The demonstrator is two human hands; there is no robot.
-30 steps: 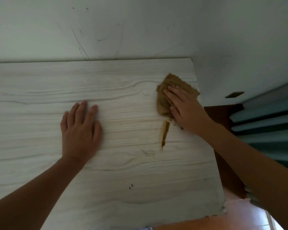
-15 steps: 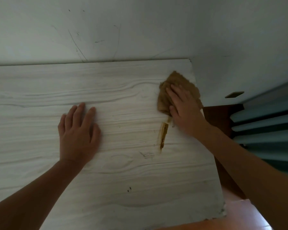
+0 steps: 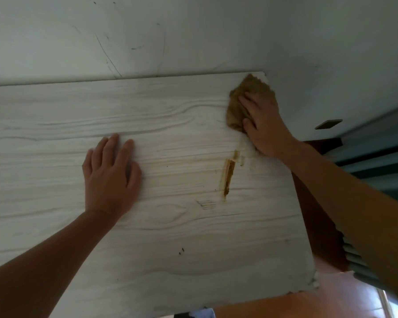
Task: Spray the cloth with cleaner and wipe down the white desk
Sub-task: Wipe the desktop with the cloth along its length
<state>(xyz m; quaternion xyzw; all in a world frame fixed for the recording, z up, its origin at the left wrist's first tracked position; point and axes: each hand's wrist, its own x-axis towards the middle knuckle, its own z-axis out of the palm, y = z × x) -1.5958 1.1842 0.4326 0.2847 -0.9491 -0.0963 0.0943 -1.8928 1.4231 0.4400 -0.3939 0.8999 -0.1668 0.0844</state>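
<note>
The white wood-grain desk (image 3: pixel 170 237) fills most of the view. A crumpled brown cloth (image 3: pixel 239 104) lies at its far right corner, against the wall. My right hand (image 3: pixel 263 121) presses flat on the cloth, fingers spread over it. My left hand (image 3: pixel 110 173) rests palm down on the bare desktop near the middle, holding nothing. A brown streak (image 3: pixel 229 175) marks the desk just below the cloth, with small dark scuffs (image 3: pixel 206 204) beside it. No spray bottle is in view.
A white wall (image 3: pixel 193 35) with thin scratches runs along the desk's back edge and right side. Past the right edge are a dark brown panel (image 3: pixel 313 221) and teal pleated curtains (image 3: pixel 377 161). The desk's near right corner (image 3: pixel 311 283) is chipped.
My right hand has pushed the cloth away from me, from beside the brown streak up into the desk's far right corner. My left hand has stayed flat in place.
</note>
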